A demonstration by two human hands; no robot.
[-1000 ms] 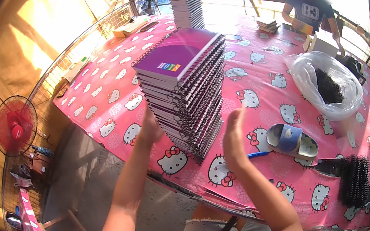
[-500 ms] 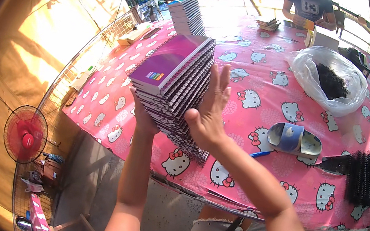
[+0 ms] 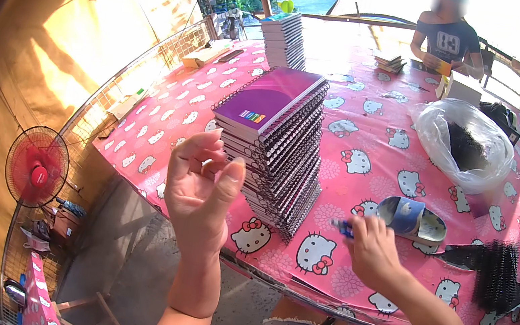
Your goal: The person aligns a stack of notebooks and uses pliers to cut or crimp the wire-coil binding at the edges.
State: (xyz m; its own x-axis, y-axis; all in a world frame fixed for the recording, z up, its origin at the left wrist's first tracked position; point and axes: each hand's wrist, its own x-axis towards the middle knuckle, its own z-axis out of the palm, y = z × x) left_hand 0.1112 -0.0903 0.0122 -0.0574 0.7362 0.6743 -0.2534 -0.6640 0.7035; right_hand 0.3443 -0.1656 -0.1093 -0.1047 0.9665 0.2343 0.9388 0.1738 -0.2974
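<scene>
Table edge: the near rim of the table (image 3: pixel 294 290) curves across the lower middle of the frame, the notebook stack standing close behind it
Open room: bare pink cloth to the right of the stack up to the slipper (image 3: pixel 413 219); more free cloth toward the upper left; concrete floor below the rim, with a red fan (image 3: pixel 35 166) at far left
Notebook stack (image 3: pixel 276 145): centre of the frame, tall, purple cover on top; long axis runs from lower left to upper right, spiral bindings facing right and toward the near edge
Left hand (image 3: pixel 198 187): raised just left of the stack, fingers loosely curled, holding nothing I can see
Right hand (image 3: pixel 372 248): low on the cloth right of the stack, closed on a blue pen (image 3: pixel 343 227)
Far side: plastic bag (image 3: pixel 462 150) at upper right, second stack (image 3: pixel 283 40) at top centre, a person (image 3: pixel 446 39) beyond
</scene>
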